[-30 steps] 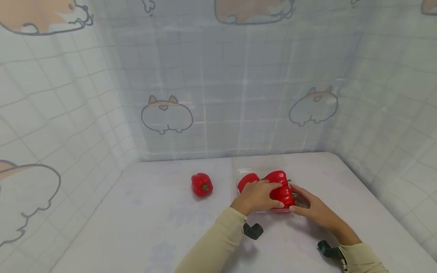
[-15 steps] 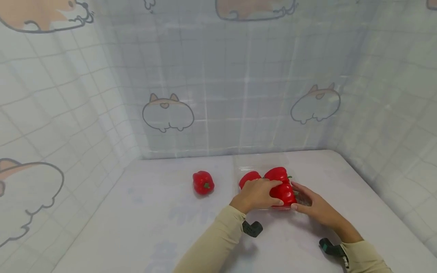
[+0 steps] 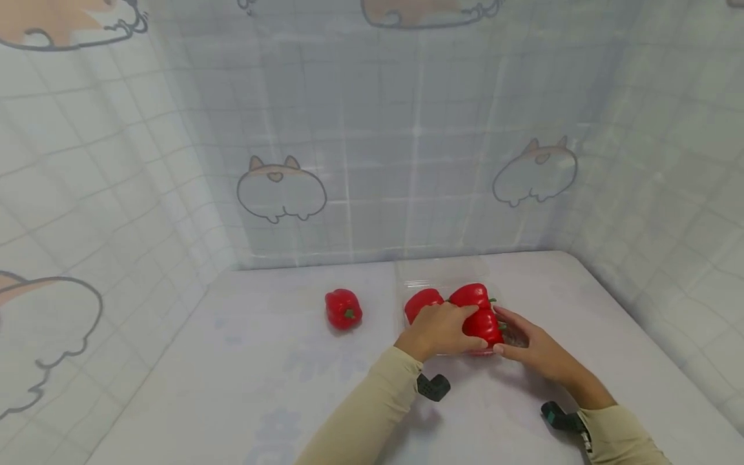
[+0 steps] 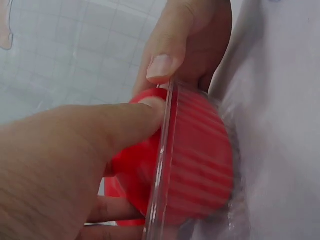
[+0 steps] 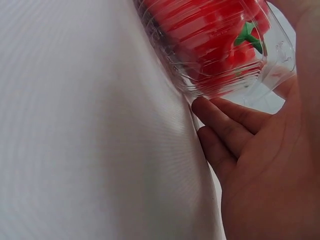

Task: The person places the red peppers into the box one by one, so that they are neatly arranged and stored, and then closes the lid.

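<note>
tabletop point(image 3: 232, 361); left hand point(image 3: 443, 329) grips pepper point(image 3: 484, 327); spread right hand point(image 3: 540, 352) touches tray point(image 4: 200, 165)

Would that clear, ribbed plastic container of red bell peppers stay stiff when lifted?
The container might flex, since its walls look thin, though the ribs probably stiffen it. If tilted, the peppers could spill, as one bulges above its rim.

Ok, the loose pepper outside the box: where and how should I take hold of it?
I'd come from above with the left hand, the nearer one, thumb and fingers on either side of the loose pepper's rounded body. Its green stem faces the person, so a grip across its width should avoid the stem. Lying apart from the box, it looks reachable on both flanks.
</note>
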Demonstrator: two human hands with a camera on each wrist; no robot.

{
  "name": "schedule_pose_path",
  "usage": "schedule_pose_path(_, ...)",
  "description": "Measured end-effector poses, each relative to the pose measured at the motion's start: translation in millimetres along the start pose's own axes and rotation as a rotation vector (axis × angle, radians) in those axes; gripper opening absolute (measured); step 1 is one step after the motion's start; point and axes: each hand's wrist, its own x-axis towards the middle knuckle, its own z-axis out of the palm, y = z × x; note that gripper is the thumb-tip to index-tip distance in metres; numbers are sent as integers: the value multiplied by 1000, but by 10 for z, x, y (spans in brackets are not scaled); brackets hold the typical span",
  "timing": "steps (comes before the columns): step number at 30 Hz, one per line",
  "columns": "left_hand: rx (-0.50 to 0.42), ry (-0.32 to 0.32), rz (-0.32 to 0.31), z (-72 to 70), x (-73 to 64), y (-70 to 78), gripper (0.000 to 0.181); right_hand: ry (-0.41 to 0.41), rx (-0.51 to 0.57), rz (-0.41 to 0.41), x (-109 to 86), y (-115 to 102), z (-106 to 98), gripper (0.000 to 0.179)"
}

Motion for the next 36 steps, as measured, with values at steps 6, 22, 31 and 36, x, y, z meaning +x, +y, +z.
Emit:
schedule_pose_path(6, 21, 26, 32, 4, 24, -23, 71, -6, -3, 22, 17, 6, 6, 86)
schedule_pose_path(22, 15, -11, 40, -65, 44, 35, 74, 7, -19, 20, 48, 77, 10, 89)
schedule_pose_path(31, 26, -23, 1, -60, 71, 72, 76, -2, -15, 6, 40, 87, 16, 88)
schedule_pose_path(36, 41, 18, 53, -40, 117, 33, 73, -6, -31, 2, 42, 66, -2, 87)
